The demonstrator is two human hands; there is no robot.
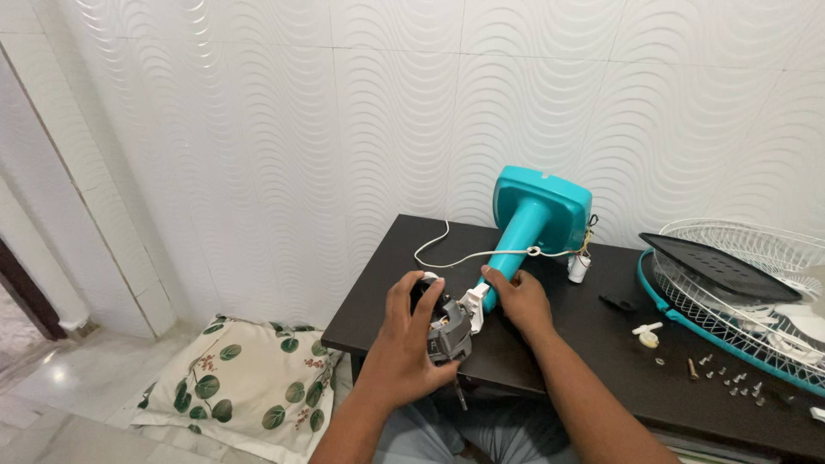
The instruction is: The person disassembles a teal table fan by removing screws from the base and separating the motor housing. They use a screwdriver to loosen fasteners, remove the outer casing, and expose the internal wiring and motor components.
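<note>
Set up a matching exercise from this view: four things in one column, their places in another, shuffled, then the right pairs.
Things:
1. fan motor
2. teal fan stand
3. leaf-print cushion
4. loose screws

Places:
A. on the floor, left of the table
B. lying on the dark table, base toward the wall
C. scattered on the table by the wire fan guard
D. held in the left hand, with the right hand at the stand's neck

Pairs: 1-D, 2-B, 3-A, 4-C
</note>
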